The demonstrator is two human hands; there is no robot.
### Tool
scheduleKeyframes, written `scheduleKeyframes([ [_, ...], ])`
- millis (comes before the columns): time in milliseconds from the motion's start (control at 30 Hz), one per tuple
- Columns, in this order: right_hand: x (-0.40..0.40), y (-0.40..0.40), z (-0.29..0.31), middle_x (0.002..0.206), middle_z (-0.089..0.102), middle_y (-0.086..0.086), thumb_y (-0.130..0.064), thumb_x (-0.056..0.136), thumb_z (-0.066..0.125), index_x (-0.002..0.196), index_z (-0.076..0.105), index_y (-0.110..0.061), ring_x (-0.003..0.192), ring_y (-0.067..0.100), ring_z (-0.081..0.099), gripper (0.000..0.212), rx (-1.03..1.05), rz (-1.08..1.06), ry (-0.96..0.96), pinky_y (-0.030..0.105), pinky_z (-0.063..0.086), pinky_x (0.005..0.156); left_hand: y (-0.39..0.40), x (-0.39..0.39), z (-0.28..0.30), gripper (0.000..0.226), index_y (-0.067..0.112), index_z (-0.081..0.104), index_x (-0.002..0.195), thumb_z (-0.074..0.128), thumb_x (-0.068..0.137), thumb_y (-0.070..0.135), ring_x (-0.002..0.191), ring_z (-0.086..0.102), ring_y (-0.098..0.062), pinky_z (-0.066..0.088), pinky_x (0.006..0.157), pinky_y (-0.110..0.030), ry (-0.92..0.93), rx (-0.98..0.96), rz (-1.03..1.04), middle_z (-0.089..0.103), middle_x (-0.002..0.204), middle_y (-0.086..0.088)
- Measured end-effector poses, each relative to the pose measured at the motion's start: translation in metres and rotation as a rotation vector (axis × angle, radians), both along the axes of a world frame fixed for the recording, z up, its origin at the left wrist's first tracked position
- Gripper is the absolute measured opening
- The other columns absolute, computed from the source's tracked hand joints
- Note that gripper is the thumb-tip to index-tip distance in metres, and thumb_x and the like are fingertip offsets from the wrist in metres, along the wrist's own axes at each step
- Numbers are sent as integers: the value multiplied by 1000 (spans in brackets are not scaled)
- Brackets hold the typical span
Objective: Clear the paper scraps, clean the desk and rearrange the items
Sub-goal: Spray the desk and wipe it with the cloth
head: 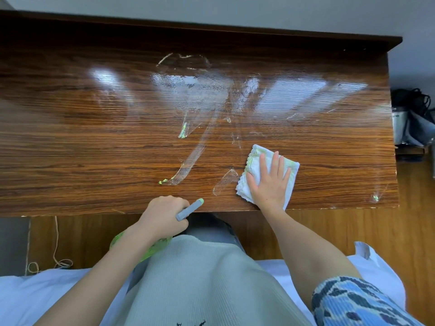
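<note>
The right hand (270,184) lies flat with straight, spread fingers on a folded white cloth (256,165), pressing it onto the wooden counter (94,142) at about 4 o'clock from the counter's middle, close to the near edge. The cloth has a scalloped border and faint green staining along its far side, and its near corner reaches the counter's edge beside the wrist.

The left hand (162,212) sits at 6 o'clock, right at the near edge, its grip curled narrow around a grey stick with a green tip (190,209). The tip points toward 2 o'clock and lies just over the counter's edge.

Wet, whitish smears (200,95) spread across the middle of the counter, running from 12 o'clock down toward 7 o'clock. Small green marks (182,133) sit within the smears near the centre, more lie at the lower end of the streak (164,181), and one spot (376,197) sits near the counter's right near corner.

Under the left forearm, something bright green (153,249) shows against the person's grey top. At 3 o'clock, beyond the counter's right end, a dark bag (412,118) rests on a low shelf. A thin cord (55,252) trails on the floor at 8 o'clock.
</note>
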State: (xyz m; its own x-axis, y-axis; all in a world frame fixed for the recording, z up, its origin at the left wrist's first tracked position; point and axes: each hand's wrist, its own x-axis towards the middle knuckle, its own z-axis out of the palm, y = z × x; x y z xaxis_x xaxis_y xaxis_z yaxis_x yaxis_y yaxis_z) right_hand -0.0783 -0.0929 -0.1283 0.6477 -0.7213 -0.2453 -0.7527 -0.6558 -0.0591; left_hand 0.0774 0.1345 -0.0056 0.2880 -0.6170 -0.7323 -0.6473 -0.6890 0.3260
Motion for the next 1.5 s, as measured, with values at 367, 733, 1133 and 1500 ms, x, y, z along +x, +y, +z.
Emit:
scheduleKeyframes([
  [367, 2, -2, -1, 162, 14, 13, -65, 93, 17, 153, 23, -26, 149, 34, 13, 72, -15, 23, 33, 57, 16, 117, -16, 4, 1, 16, 27, 52, 73, 54, 88, 22, 55, 46, -10, 29, 50, -20, 3, -80, 43, 53, 65, 10],
  [733, 86, 110, 0, 159, 18, 20, -63, 94, 32, 150, 30, -23, 147, 40, 16, 68, 105, 340, -75, 60, 14, 115, 45, 55, 16, 16, 29, 61, 73, 47, 65, 29, 63, 57, -10, 43, 58, -29, 20, -254, 535, 62, 61, 13],
  [1133, 202, 187, -5, 164, -1, 11, -65, 90, 42, 155, 14, -28, 150, 31, -4, 80, 245, 788, -22, 54, -2, 119, 82, 71, 32, 9, 26, 58, 67, 56, 74, 21, 46, 44, -14, 26, 49, -26, -61, -317, 625, 45, 47, 6],
  [1500, 87, 48, -12, 160, 22, 14, -67, 88, 38, 149, 36, -27, 147, 35, 19, 73, 28, 209, -27, 63, 19, 111, 40, 62, 16, 21, 25, 64, 80, 62, 79, 4, 60, 53, 3, 32, 54, -24, 11, -343, 611, 54, 59, 34],
])
